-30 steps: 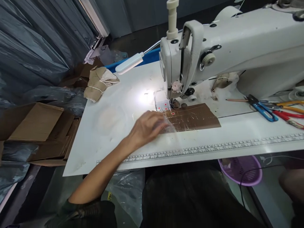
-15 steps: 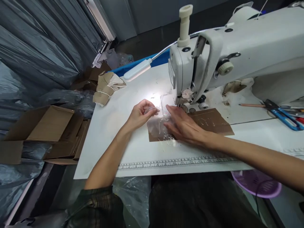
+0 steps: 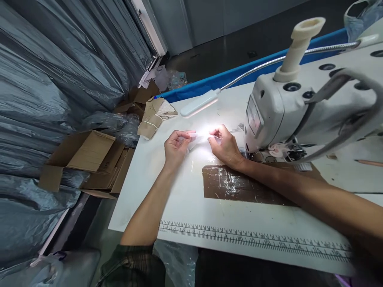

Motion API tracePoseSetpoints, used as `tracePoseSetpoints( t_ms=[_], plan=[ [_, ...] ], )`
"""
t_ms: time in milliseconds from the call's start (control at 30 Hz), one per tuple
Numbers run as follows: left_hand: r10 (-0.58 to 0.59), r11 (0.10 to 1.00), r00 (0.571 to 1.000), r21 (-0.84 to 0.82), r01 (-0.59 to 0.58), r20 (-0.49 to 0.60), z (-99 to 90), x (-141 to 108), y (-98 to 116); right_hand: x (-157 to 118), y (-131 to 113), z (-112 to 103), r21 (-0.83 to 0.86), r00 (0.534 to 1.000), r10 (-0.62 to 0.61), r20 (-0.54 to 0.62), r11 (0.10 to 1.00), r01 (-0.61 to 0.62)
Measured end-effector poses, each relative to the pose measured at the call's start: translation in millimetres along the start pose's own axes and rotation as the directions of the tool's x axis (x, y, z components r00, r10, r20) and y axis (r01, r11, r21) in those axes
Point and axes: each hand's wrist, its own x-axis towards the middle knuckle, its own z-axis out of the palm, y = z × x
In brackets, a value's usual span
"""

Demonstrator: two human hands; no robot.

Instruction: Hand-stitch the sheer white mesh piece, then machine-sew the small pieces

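Under the lamp, my left hand [image 3: 176, 148] pinches one side of a thin, translucent white piece of material [image 3: 195, 140]. My right hand [image 3: 225, 148] has its fingers closed on the other side, so the piece hangs between both hands just above the white table. Glare washes out its outline, and I cannot tell whether it is sheer cloth or plastic film. The sewing machine [image 3: 271, 113] stands to the right of my right hand. Below that wrist lies a brown taped sheet [image 3: 221, 187], partly covered by my right forearm.
A slim lamp [image 3: 200, 104] on a bendy metal neck shines from above. A tied beige bundle [image 3: 151, 119] lies at the table's far left corner. Open cardboard boxes [image 3: 92, 153] stand left of the table. A printed ruler [image 3: 239, 237] runs along the front edge; a pencil [image 3: 369, 162] lies right.
Both hands have moved away from the needle area, toward the table's back, carrying the translucent piece off the brown sheet. My right hand went from outstretched to pinching. The view has shifted.
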Motion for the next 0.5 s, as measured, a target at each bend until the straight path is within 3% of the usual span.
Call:
tracePoseSetpoints(
  t_ms=[233,500],
  plan=[
    [-0.147,0.986,0.988,-0.082,0.144,-0.042,2.6,-0.6,6.5,1.6,-8.4,-2.5,0.156,0.998,0.024,-0.057,0.988,-0.015],
    [-0.162,0.980,0.985,-0.122,0.154,-0.061,2.6,-0.8,7.8,1.3,-11.1,-4.6,0.181,0.998,0.048,-0.036,0.983,-0.041]
  ],
)
